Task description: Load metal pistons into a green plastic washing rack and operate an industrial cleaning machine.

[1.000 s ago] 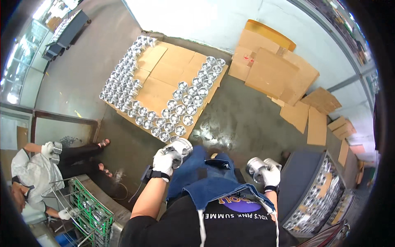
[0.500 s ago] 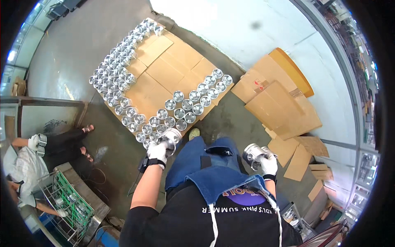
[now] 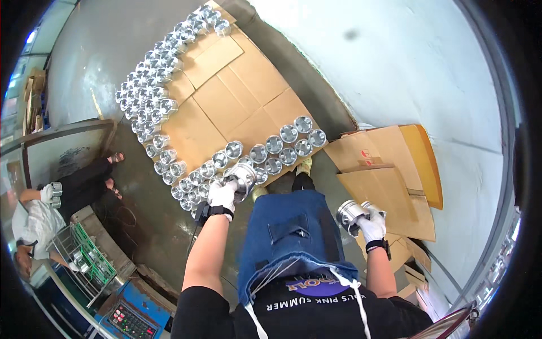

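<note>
My left hand (image 3: 222,195), in a white glove with a black wrist strap, grips a shiny metal piston (image 3: 243,178); whether a second one is behind it I cannot tell. It is over the near edge of a cardboard sheet (image 3: 206,110) on the floor. Away from the body on the right, my gloved right hand (image 3: 372,228) is closed on two pistons (image 3: 350,214) side by side. Many similar pistons stand on the sheet: a dense block (image 3: 152,85) along its left side and rows (image 3: 274,145) along its near edge. My left hand hides some of the near ones.
Flattened cardboard boxes (image 3: 389,195) lean by the pale wall (image 3: 395,68) at the right. On the left, a co-worker (image 3: 36,217) holds pistons in one gloved hand, the other at a green rack (image 3: 93,257). A blue control box (image 3: 132,316) with buttons stands below the rack.
The view has shifted and turned, and my body has moved along the sheet's near edge toward its right end. Both hands still hold pistons; the left stays over the near rows.
</note>
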A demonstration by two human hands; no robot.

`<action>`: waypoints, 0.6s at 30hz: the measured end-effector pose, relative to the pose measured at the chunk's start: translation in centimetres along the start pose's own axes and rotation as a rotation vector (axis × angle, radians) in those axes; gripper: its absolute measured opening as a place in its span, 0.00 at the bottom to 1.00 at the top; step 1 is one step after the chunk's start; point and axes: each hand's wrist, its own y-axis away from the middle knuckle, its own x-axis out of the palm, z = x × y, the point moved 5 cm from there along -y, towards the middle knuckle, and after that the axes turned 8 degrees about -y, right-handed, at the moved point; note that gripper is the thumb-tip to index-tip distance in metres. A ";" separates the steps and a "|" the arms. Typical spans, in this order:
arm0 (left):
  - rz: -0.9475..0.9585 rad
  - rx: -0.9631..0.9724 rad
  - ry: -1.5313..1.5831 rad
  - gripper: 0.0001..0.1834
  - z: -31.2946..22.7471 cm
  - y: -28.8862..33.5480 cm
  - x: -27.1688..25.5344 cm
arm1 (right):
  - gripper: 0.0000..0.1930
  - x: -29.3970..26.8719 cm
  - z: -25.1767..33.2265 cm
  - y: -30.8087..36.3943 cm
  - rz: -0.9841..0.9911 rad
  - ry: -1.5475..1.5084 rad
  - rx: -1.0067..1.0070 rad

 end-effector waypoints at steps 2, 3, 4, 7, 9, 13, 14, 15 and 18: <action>0.100 0.055 0.102 0.20 -2.2 -1.5 4.5 | 0.25 -0.8 1.4 -3.4 -0.014 0.080 -0.034; 0.110 0.045 0.015 0.20 -2.1 -3.7 5.7 | 0.24 -0.8 2.4 -4.6 -0.006 0.046 -0.063; 0.124 0.032 -0.073 0.21 -1.2 -6.4 6.8 | 0.24 -0.3 2.7 -6.0 0.013 0.061 -0.059; 0.022 0.035 -0.309 0.22 0.2 -14.4 10.8 | 0.23 0.7 3.4 -9.0 0.025 -0.005 -0.139; -0.044 0.083 -0.480 0.25 -0.7 -17.9 14.5 | 0.24 1.3 5.6 -11.1 0.064 0.043 -0.106; -0.193 -0.011 -0.664 0.23 2.7 -29.1 15.4 | 0.24 6.6 8.8 -17.2 0.127 0.059 -0.273; -0.347 -0.137 -0.705 0.23 4.8 -31.6 13.4 | 0.24 8.7 10.6 -18.8 0.139 0.053 -0.419; -0.204 -0.151 -0.800 0.24 3.1 -29.7 21.2 | 0.21 7.6 12.8 -20.0 0.103 0.167 -0.287; -0.120 0.036 -0.740 0.22 2.8 -31.9 23.4 | 0.25 11.1 18.3 -24.5 0.019 0.246 -0.565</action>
